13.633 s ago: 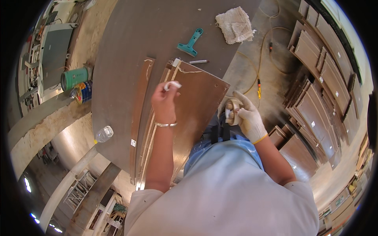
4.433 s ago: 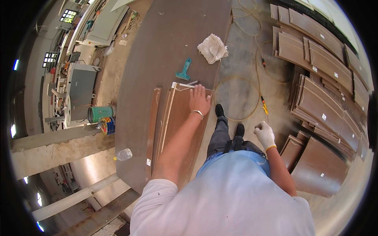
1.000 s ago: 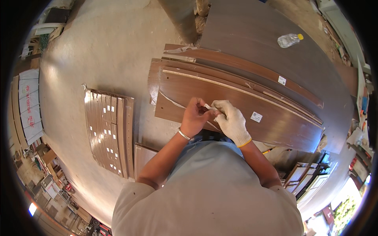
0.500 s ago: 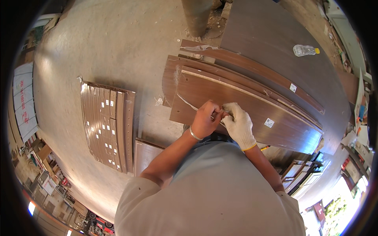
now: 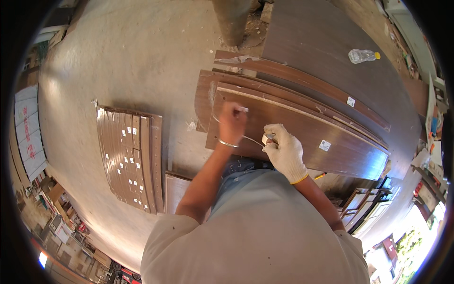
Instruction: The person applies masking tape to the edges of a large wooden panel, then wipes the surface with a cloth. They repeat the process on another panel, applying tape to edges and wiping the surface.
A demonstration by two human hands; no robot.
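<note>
My left hand [image 5: 233, 120], bare with a silver bangle at the wrist, is blurred by motion over the brown panel [image 5: 288, 130]. Its fingers are closed, and a small whitish piece [image 5: 243, 109] sticks out of them. A narrow pale strip [image 5: 254, 140] curls behind the left hand and across the panel to my right hand [image 5: 285, 150]. That hand wears a white knitted glove and is closed around the strip's end. Something small and greyish [image 5: 270, 137] shows between its thumb and forefinger, too small to name.
More brown boards [image 5: 302, 80] lie beyond the panel, with a large dark sheet [image 5: 326, 42] bearing a clear bottle with a yellow cap [image 5: 364, 56]. To the left, a wrapped stack of labelled boards [image 5: 120, 158] lies on the concrete floor. A thick column [image 5: 231, 21] stands at the far side.
My left hand has moved away from the right, up and to the left, with a small whitish piece in its fingers. The right hand has hardly moved.
</note>
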